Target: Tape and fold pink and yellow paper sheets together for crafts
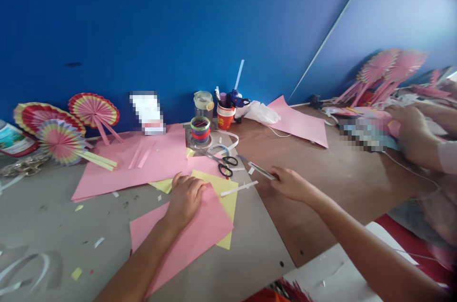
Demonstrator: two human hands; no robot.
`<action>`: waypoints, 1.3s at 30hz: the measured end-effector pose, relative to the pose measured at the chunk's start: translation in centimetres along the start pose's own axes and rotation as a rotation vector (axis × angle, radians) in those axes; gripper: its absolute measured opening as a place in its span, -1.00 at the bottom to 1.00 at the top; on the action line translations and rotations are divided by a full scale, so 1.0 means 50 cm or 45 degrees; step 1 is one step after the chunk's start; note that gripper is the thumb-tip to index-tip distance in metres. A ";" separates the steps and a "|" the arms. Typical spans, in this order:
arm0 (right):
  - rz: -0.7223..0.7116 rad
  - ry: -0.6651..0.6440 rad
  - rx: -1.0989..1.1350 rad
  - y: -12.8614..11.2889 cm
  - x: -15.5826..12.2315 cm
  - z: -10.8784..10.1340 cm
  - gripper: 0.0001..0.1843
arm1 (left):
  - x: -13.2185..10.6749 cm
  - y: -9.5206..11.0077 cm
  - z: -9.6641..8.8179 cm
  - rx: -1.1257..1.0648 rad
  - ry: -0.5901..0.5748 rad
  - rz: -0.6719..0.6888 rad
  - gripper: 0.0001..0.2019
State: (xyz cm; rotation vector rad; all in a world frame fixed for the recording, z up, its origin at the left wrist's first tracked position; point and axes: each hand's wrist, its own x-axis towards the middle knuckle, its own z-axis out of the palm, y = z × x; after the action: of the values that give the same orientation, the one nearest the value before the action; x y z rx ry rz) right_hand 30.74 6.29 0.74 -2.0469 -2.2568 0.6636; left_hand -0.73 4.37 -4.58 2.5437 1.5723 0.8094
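My left hand [185, 197] lies palm down on a pink paper sheet [193, 235], its fingers curled loosely, pressing the sheet to the table. A yellow sheet [225, 197] lies under the pink one. My right hand [291, 183] reaches to the right of it and pinches the end of a thin metal tool [259, 170], perhaps a ruler or blade. Black-handled scissors [223, 164] lie just beyond, between the hands. A white paper strip [239, 189] rests beside the yellow sheet.
Larger pink sheets [143, 159] cover the table behind. Folded paper fans [64, 135] sit at the far left, more fans [389, 69] at the right. A tape stack [200, 131], a jar and a red cup of pens [225, 116] stand by the blue wall. Another person's hands [410, 131] work at the right.
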 end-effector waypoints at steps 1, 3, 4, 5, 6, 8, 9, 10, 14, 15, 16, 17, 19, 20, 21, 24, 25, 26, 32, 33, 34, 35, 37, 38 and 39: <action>0.023 0.006 0.009 0.019 -0.020 -0.008 -0.78 | -0.001 -0.001 0.003 0.005 0.004 0.000 -0.78; 0.019 0.018 0.131 0.046 -0.061 -0.020 -0.79 | -0.002 -0.003 0.008 0.013 0.010 0.000 -0.79; -0.053 -0.043 0.240 0.052 -0.079 -0.023 -0.79 | -0.002 -0.003 0.010 0.014 0.014 0.001 -0.80; -0.117 -0.132 0.327 0.051 -0.095 -0.025 -0.80 | -0.002 -0.003 0.012 0.015 0.016 0.002 -0.81; -0.172 -0.244 0.378 0.046 -0.108 -0.025 -0.79 | -0.002 -0.003 0.012 0.014 0.019 0.003 -0.81; -0.277 -0.392 0.404 0.023 -0.125 -0.019 -0.75 | -0.002 -0.001 0.012 0.010 0.024 0.002 -0.81; -0.318 -0.413 0.408 0.009 -0.129 -0.014 -0.73 | -0.002 0.000 0.011 0.008 0.027 0.000 -0.81; -0.347 -0.404 0.412 -0.003 -0.131 -0.009 -0.70 | -0.002 0.001 0.009 0.005 0.030 -0.002 -0.80; -0.356 -0.420 0.427 -0.027 -0.127 0.010 -0.59 | -0.004 0.003 0.001 -0.016 0.044 -0.002 -0.78; -0.351 -0.430 0.434 -0.027 -0.125 0.012 -0.59 | -0.005 0.004 -0.002 -0.020 0.046 0.000 -0.78; -0.348 -0.427 0.444 -0.025 -0.123 0.013 -0.59 | -0.006 0.004 -0.004 -0.023 0.053 0.000 -0.78; -0.347 -0.415 0.453 -0.022 -0.120 0.014 -0.59 | -0.006 0.004 -0.007 -0.028 0.063 -0.001 -0.79; -0.349 -0.370 0.465 -0.017 -0.115 0.016 -0.59 | -0.007 0.003 -0.011 -0.044 0.088 0.000 -0.80; -0.352 -0.343 0.467 -0.016 -0.112 0.017 -0.59 | -0.007 0.003 -0.012 -0.055 0.096 0.003 -0.81; -0.353 -0.316 0.466 -0.016 -0.108 0.019 -0.59 | -0.007 0.002 -0.012 -0.066 0.100 0.007 -0.82; -0.363 -0.258 0.442 -0.022 -0.097 0.026 -0.58 | -0.006 0.001 -0.011 -0.073 0.090 0.009 -0.81; -0.367 -0.251 0.436 -0.025 -0.093 0.028 -0.57 | -0.006 0.001 -0.010 -0.068 0.085 0.001 -0.81; -0.372 -0.247 0.434 -0.027 -0.090 0.030 -0.58 | -0.005 0.002 -0.009 -0.062 0.079 -0.009 -0.80; -0.359 -0.214 0.475 -0.026 -0.084 0.040 -0.57 | -0.003 0.006 -0.010 -0.057 0.004 -0.042 -0.86; -0.352 -0.215 0.478 -0.024 -0.084 0.041 -0.57 | -0.003 0.006 -0.011 -0.063 0.003 -0.048 -0.87; -0.346 -0.222 0.477 -0.022 -0.085 0.041 -0.57 | -0.003 0.006 -0.010 -0.070 0.005 -0.054 -0.88; -0.342 -0.229 0.474 -0.021 -0.086 0.040 -0.57 | -0.003 0.005 -0.010 -0.079 0.009 -0.063 -0.89; -0.341 -0.235 0.465 -0.020 -0.087 0.038 -0.57 | -0.004 0.004 -0.008 -0.105 0.028 -0.092 -0.92; -0.340 -0.235 0.461 -0.019 -0.088 0.037 -0.57 | -0.005 0.003 -0.006 -0.121 0.040 -0.108 -0.92; -0.339 -0.233 0.457 -0.019 -0.089 0.036 -0.57 | -0.005 0.002 -0.006 -0.132 0.048 -0.119 -0.92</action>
State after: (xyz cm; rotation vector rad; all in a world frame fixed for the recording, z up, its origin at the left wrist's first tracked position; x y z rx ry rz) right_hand 29.94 1.45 0.58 -1.5469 -2.2367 1.1686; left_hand -0.86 4.03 -4.42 2.3784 1.6011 0.9088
